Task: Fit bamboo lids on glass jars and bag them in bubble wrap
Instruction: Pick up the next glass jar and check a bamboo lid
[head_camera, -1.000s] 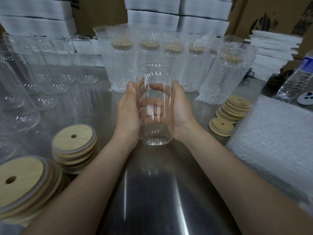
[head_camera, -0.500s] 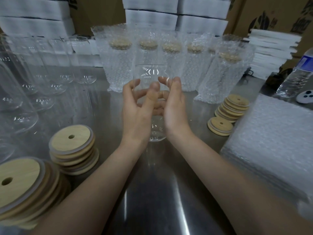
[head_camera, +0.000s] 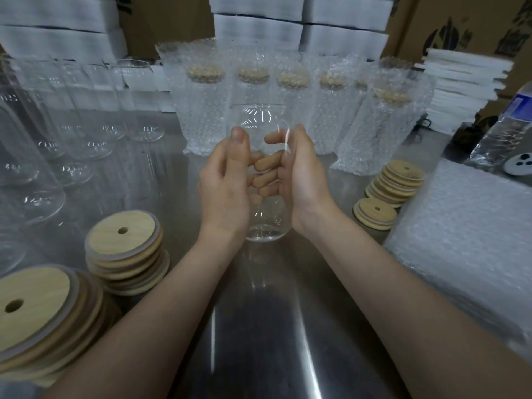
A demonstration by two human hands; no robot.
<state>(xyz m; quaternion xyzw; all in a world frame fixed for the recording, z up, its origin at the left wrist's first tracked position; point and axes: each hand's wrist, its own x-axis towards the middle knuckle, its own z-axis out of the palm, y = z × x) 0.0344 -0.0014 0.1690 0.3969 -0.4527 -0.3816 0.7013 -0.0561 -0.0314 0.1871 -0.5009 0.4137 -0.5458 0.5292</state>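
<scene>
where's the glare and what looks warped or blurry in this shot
Head view: long glare streaks run down the steel table toward the camera; small highlights glint on the held glass jar; the wide-angle lens stretches the near bamboo lid stack at lower left; the bubble wrap sheets at right look soft.

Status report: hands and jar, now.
Left hand and right hand both grip the jar. Jar upright, no lid on yet. Nearest lid stack to its left, nothing between.
</scene>
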